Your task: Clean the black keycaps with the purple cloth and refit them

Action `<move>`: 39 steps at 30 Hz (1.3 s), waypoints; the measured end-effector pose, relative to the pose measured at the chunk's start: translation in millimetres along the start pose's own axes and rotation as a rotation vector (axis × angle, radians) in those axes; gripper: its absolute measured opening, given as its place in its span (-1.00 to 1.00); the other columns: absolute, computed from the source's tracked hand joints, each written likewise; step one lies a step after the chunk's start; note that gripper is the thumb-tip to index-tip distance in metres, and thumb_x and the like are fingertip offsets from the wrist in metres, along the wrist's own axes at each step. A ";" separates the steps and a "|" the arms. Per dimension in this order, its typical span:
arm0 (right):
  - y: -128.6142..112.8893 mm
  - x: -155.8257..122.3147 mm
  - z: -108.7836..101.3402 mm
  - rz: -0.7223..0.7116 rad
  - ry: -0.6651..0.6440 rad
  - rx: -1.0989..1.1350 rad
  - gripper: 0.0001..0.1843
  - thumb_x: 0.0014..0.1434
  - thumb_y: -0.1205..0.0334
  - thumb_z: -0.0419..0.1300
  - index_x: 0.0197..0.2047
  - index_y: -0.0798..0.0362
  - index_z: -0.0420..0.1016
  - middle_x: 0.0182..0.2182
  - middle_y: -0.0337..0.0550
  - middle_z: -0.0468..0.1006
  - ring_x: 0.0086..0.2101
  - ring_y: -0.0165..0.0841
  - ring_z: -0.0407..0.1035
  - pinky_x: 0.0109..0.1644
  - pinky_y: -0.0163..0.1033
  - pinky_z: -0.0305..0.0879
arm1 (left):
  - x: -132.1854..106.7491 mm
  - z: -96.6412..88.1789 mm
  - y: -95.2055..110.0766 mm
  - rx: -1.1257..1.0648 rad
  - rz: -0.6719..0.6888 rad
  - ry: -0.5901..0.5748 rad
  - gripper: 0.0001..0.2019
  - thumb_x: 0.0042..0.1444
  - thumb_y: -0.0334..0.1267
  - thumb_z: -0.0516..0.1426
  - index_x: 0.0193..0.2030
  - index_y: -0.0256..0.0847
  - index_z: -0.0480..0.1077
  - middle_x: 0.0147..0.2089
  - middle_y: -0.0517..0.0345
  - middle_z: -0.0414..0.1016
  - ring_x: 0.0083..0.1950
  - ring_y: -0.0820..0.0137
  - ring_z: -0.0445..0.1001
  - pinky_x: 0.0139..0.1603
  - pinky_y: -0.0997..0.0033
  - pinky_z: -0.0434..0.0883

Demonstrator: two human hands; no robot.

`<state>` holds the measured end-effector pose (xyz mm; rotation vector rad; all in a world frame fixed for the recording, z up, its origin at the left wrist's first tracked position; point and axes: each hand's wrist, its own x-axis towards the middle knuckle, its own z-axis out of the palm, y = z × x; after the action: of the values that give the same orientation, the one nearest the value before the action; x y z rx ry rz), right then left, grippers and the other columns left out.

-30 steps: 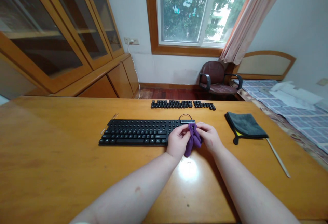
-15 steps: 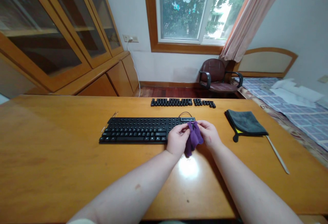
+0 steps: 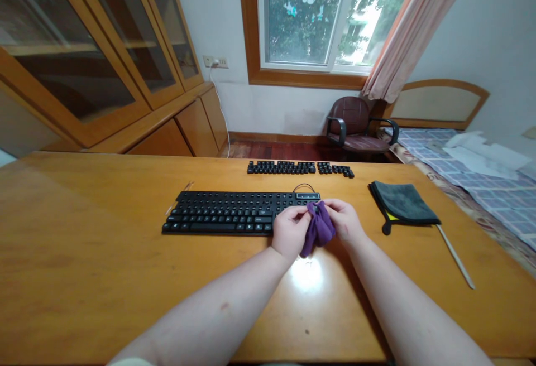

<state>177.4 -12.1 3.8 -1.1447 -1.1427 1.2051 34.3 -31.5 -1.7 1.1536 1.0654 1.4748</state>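
Both my hands pinch a crumpled purple cloth (image 3: 320,229) just above the desk, and its lower end hangs toward the wood. My left hand (image 3: 290,232) grips it from the left, my right hand (image 3: 344,222) from the right. Behind my left hand lies a black keyboard (image 3: 218,213), its right end hidden by my hands and the cloth. A thin black wire loop (image 3: 304,188) rests by its back edge. Further back, a tight row of loose black keycaps (image 3: 299,168) lies on the wooden desk (image 3: 84,243).
A folded grey towel with yellow trim (image 3: 402,203) and a long thin pale stick (image 3: 456,257) lie right of my hands. Beyond the desk stand a glass-fronted wooden cabinet (image 3: 84,48), a dark office chair (image 3: 354,123) and a bed (image 3: 473,187).
The purple cloth is bunched a little more and sits slightly further right between my hands. The view has shifted slightly; the keyboard and keycaps have not moved on the desk.
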 end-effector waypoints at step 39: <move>8.8 2.6 1.6 -0.030 0.120 0.015 -0.79 -0.23 0.14 0.38 -0.48 0.07 0.59 -0.50 -0.14 0.60 -0.47 -0.32 0.43 -0.30 -0.21 0.35 | 3.4 0.8 -13.3 0.071 0.082 -0.025 -0.84 0.06 -0.33 0.12 -0.21 -0.22 0.47 -0.27 0.08 0.53 -0.25 0.39 0.49 -0.16 0.38 0.42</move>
<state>175.2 -9.3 -4.8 -1.1684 -1.0552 1.1053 36.9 -25.8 -14.0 1.2759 1.0719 1.4922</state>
